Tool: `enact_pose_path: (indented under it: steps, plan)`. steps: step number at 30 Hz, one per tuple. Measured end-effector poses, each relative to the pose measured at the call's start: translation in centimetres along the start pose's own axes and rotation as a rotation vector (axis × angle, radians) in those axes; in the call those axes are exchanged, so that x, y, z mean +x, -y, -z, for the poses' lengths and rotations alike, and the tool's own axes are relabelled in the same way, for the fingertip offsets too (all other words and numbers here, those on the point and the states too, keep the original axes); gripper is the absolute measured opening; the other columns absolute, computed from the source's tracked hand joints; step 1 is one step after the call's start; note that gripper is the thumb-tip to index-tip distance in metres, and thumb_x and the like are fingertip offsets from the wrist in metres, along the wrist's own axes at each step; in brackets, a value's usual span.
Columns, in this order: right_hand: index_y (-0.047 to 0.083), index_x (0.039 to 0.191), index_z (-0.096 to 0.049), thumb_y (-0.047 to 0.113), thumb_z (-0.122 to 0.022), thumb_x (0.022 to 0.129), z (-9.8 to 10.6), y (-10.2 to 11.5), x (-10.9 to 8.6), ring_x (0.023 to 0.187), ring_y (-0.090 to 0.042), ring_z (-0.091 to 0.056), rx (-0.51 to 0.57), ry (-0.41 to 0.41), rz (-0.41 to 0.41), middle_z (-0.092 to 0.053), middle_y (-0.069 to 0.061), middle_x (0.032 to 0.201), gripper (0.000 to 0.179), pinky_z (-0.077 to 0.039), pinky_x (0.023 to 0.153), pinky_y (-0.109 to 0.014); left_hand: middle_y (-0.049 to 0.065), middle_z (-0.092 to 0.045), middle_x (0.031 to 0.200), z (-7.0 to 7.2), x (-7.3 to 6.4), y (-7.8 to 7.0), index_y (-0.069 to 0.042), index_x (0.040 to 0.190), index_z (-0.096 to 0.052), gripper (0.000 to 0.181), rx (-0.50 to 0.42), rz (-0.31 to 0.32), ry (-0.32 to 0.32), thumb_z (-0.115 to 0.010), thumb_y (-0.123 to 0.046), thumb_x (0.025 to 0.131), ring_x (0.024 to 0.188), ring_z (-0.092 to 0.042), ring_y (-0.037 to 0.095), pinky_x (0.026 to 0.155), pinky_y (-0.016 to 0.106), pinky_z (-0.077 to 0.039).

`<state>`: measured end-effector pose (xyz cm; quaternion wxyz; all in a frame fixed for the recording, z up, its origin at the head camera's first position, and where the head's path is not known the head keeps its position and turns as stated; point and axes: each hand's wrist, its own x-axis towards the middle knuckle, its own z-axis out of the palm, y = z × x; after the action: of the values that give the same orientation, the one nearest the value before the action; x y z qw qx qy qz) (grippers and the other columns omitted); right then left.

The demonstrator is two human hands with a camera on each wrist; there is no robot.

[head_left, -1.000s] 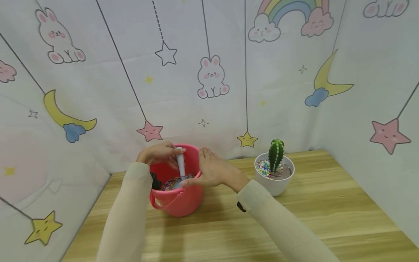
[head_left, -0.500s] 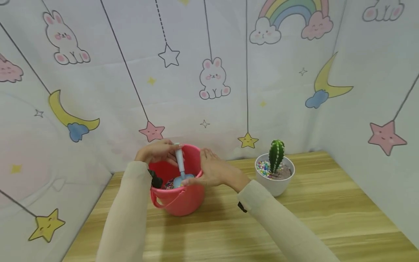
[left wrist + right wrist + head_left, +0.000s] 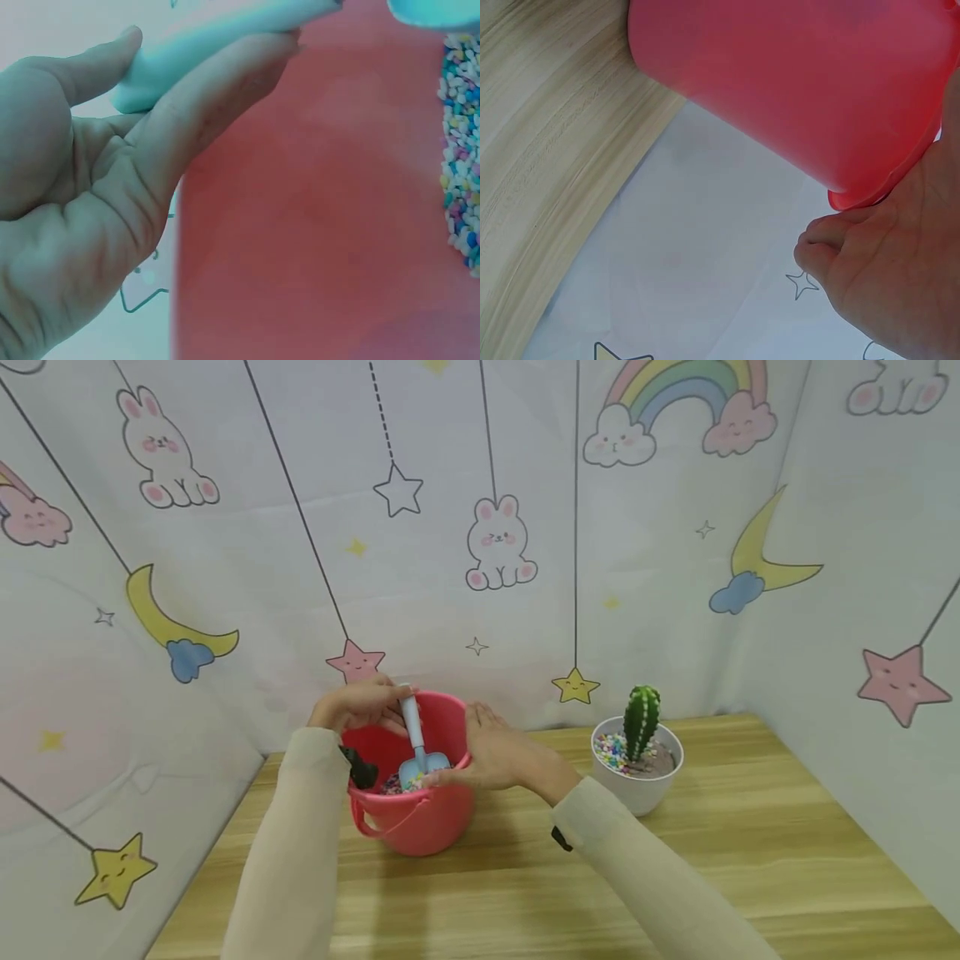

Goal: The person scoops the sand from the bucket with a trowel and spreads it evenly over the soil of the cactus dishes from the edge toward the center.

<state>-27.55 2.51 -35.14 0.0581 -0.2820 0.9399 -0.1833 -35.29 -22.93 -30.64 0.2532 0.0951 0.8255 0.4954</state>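
In the head view, my left hand (image 3: 362, 703) grips the handle of a light blue toy shovel (image 3: 412, 724) inside a pink bucket (image 3: 423, 827). The scoop points down, near the front rim, with some colourful beads on it. More beads (image 3: 461, 157) cover the bucket's bottom in the left wrist view, where thumb and fingers pinch the end of the handle. My right hand (image 3: 498, 750) lies against the right side of the bucket's rim, fingers stretched toward the back and thumb along the front. From the right wrist, its fingers (image 3: 821, 251) show beside the rim.
Right of the bucket stands a white pot (image 3: 633, 789) with a green cactus (image 3: 642, 718), colourful beads and brown soil. Both containers are on a wooden table (image 3: 675, 877). A fabric backdrop (image 3: 420, 602) with printed rabbits and stars closes off the back and sides.
My left hand has raised the shovel, so its scoop has come up out of the beads into view, carrying some. The right hand keeps its place on the bucket. The head view has shifted slightly.
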Motion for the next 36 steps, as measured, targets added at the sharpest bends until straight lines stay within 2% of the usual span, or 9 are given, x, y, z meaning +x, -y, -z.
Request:
enact_pose_path:
  steps: [4,6,9,14,17,22,29,32,36]
  plan:
    - [0.0,0.167,-0.005,0.091,-0.057,0.081,0.1,-0.1,-0.2,0.164,-0.036,-0.02,-0.008,0.017,-0.008,-0.016,-0.02,0.176,0.136,-0.031,0.133,-0.049,0.009,-0.077,0.09,0.1,-0.5,-0.5,0.015,0.128,-0.057,0.046,-0.015,-0.009,-0.008,-0.051,-0.028,0.112,0.083,-0.08,0.023,0.079,0.032,-0.068]
    - [-0.001,0.167,-0.005,0.09,-0.057,0.082,0.2,0.0,-0.3,0.165,-0.037,-0.018,-0.004,0.017,-0.007,-0.014,-0.021,0.176,0.136,-0.029,0.133,-0.049,0.008,-0.076,0.089,0.1,-0.8,-0.7,0.016,0.128,-0.055,0.046,-0.029,-0.009,-0.015,-0.051,-0.027,0.112,0.082,-0.079,0.022,0.078,0.032,-0.068]
    - [-0.001,0.167,-0.009,0.089,-0.06,0.081,0.3,0.0,-0.3,0.162,-0.036,-0.025,0.015,0.007,0.004,-0.021,-0.019,0.174,0.134,-0.034,0.131,-0.05,0.008,-0.075,0.087,0.2,-1.1,-0.6,0.016,0.127,-0.054,0.044,-0.058,-0.001,-0.028,-0.05,-0.026,0.113,0.081,-0.078,0.021,0.078,0.032,-0.069]
    - [0.005,0.164,-0.02,0.085,-0.066,0.08,0.2,-0.1,-0.3,0.147,-0.027,-0.04,0.057,-0.01,0.022,-0.039,-0.011,0.16,0.125,-0.051,0.119,-0.049,0.007,-0.075,0.087,0.4,-1.1,-0.2,0.013,0.128,-0.053,0.041,-0.095,0.012,-0.043,-0.048,-0.025,0.113,0.082,-0.079,0.021,0.078,0.031,-0.068]
    - [0.006,0.163,-0.021,0.084,-0.067,0.08,0.3,-0.1,-0.3,0.144,-0.025,-0.041,0.059,-0.02,0.023,-0.04,-0.01,0.158,0.123,-0.054,0.116,-0.048,0.007,-0.075,0.089,0.6,-1.0,0.0,0.009,0.129,-0.053,0.039,-0.13,0.022,-0.061,-0.05,-0.027,0.113,0.083,-0.08,0.022,0.079,0.032,-0.068]
    - [0.003,0.166,-0.014,0.085,-0.065,0.08,0.4,-0.1,-0.2,0.155,-0.032,-0.034,0.028,-0.007,0.019,-0.031,-0.015,0.168,0.129,-0.045,0.124,-0.051,0.007,-0.073,0.091,1.0,-1.0,0.2,0.004,0.126,-0.051,0.034,-0.191,0.029,-0.075,-0.05,-0.027,0.113,0.084,-0.079,0.021,0.081,0.034,-0.069]
    - [0.002,0.168,0.0,0.09,-0.064,0.076,0.8,-0.3,-0.1,0.165,-0.037,-0.015,-0.002,0.07,0.01,-0.01,-0.019,0.177,0.142,-0.034,0.131,-0.052,0.007,-0.078,0.09,1.3,-1.9,0.0,0.006,0.129,-0.049,0.036,-0.255,0.035,-0.06,-0.046,-0.026,0.114,0.083,-0.081,0.021,0.082,0.033,-0.068]
    - [0.002,0.168,0.002,0.092,-0.063,0.075,0.7,-0.3,-0.1,0.166,-0.038,-0.012,0.004,0.082,0.012,-0.007,-0.02,0.177,0.145,-0.03,0.132,-0.052,0.007,-0.078,0.091,1.4,-1.9,0.3,0.005,0.129,-0.05,0.035,-0.272,0.039,-0.062,-0.047,-0.027,0.114,0.085,-0.081,0.021,0.087,0.036,-0.067]
    - [-0.001,0.167,0.004,0.094,-0.06,0.076,0.6,-0.3,-0.2,0.167,-0.037,-0.007,-0.007,0.085,0.009,-0.003,-0.022,0.177,0.146,-0.022,0.135,-0.049,0.006,-0.077,0.091,1.5,-1.6,0.6,0.004,0.125,-0.052,0.034,-0.31,0.04,-0.092,-0.048,-0.027,0.113,0.084,-0.081,0.021,0.084,0.035,-0.067]
